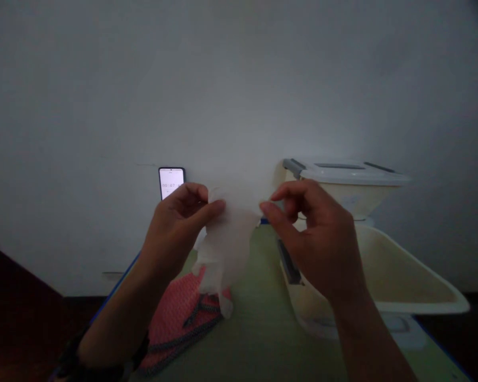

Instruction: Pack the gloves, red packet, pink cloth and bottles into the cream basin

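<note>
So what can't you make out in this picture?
Head view:
- White glove: upper edge, blurred against the pale wall.
- Phone: lower part, behind the left hand; small text blurred.
- Open bin: part of its inside, behind the right hand.
- Lidded bin: contents, hidden by walls and lid.

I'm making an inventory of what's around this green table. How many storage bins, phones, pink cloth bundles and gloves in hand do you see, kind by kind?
Storage bins: 2 (lidded bin, open bin)
Phone: 1
Pink cloth bundle: 1
Thin white glove, held up: 1
Total: 5
</note>
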Tool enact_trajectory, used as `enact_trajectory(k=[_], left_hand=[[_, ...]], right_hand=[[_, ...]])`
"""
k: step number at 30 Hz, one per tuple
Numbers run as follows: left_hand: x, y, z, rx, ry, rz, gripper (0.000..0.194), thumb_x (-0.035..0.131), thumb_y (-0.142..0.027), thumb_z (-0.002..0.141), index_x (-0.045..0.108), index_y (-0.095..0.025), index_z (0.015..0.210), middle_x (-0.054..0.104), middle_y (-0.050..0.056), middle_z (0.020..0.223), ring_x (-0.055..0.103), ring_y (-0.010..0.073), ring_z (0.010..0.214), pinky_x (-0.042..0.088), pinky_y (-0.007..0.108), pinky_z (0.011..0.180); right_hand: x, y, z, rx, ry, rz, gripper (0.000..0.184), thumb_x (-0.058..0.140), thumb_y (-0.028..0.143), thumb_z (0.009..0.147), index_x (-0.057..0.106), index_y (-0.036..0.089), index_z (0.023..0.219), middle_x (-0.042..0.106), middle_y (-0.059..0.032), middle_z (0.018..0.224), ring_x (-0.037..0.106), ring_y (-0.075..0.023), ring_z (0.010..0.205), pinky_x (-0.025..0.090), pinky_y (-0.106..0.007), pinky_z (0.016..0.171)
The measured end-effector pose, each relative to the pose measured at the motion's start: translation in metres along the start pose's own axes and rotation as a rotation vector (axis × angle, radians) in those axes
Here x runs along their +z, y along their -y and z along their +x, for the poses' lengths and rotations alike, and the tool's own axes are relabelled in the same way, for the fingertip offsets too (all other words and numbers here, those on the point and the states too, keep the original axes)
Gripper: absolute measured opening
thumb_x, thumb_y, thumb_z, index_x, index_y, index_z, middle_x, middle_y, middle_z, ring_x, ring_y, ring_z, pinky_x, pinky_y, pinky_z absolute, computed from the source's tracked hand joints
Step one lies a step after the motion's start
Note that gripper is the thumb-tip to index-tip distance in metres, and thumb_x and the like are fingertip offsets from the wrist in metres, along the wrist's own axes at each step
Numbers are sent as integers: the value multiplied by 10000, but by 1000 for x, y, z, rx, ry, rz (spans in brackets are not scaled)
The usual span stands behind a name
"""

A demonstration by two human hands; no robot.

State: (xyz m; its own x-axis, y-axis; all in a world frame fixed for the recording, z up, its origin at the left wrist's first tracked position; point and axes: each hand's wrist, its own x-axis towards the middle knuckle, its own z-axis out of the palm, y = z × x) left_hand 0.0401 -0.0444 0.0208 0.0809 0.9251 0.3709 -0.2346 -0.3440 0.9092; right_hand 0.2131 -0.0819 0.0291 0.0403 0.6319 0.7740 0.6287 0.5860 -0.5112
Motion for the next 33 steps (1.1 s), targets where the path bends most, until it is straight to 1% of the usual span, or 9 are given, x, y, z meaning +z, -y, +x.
enact_trajectory(k=[4,9,14,17,19,22,25,28,33], left_hand=[[6,-2,-8,41,148,115,72,681,-182,738,672,-190,809,688,-2,739,637,123,669,523,209,615],[3,-11,-17,198,320,358,265,593,-121,811,707,-270,998,715,12,985,649,181,936,514,293,856],[-1,-8,-12,310,203,295,316,672,-135,750,660,-276,1034,662,11,1081,620,169,971,518,255,829],[-2,-4,-8,200,210,280,520,725,-190,707,551,-278,1189,595,37,1191,593,177,1008,523,228,776],[-1,-4,-7,97,263,248,452,706,-242,731,567,-256,1161,639,36,1092,627,157,883,527,199,676],[2,-7,-7,17,310,147,187,668,-282,761,662,-198,928,677,6,797,615,115,656,498,171,547],[6,-8,-6,60,204,125,56,677,-224,745,672,-175,773,649,-19,683,567,81,588,463,146,523],[6,-6,-4,92,79,141,58,674,-223,737,665,-169,716,622,-27,638,534,74,562,444,151,512],[5,0,-2,46,21,72,102,672,-277,725,651,-177,726,605,-25,642,528,89,560,431,180,506]], right_hand=[[4,6,-3,129,288,302,193,545,344,858,577,184,961,629,-34,865,589,-139,762,478,-261,671],[2,2,0,228,303,474,243,664,322,770,581,191,958,647,-21,864,617,-147,804,511,-281,736],[-4,-2,2,282,311,735,146,627,176,791,635,232,926,663,18,862,623,-115,802,509,-238,723],[-4,-6,1,334,287,862,133,622,172,794,646,256,895,655,38,830,599,-91,739,490,-198,653],[-3,-9,1,349,281,881,126,605,173,804,653,257,884,644,41,801,580,-84,716,474,-186,633],[-1,-12,2,374,266,819,102,575,201,819,659,232,869,620,28,757,559,-97,687,466,-203,615],[2,-13,4,422,262,762,77,595,209,796,658,207,840,605,27,711,545,-91,632,449,-192,562],[2,-12,4,480,257,776,46,633,207,762,649,198,804,607,34,680,541,-73,580,434,-169,519],[2,-12,3,530,274,832,169,714,254,703,609,202,826,599,37,701,561,-76,620,459,-179,561]])
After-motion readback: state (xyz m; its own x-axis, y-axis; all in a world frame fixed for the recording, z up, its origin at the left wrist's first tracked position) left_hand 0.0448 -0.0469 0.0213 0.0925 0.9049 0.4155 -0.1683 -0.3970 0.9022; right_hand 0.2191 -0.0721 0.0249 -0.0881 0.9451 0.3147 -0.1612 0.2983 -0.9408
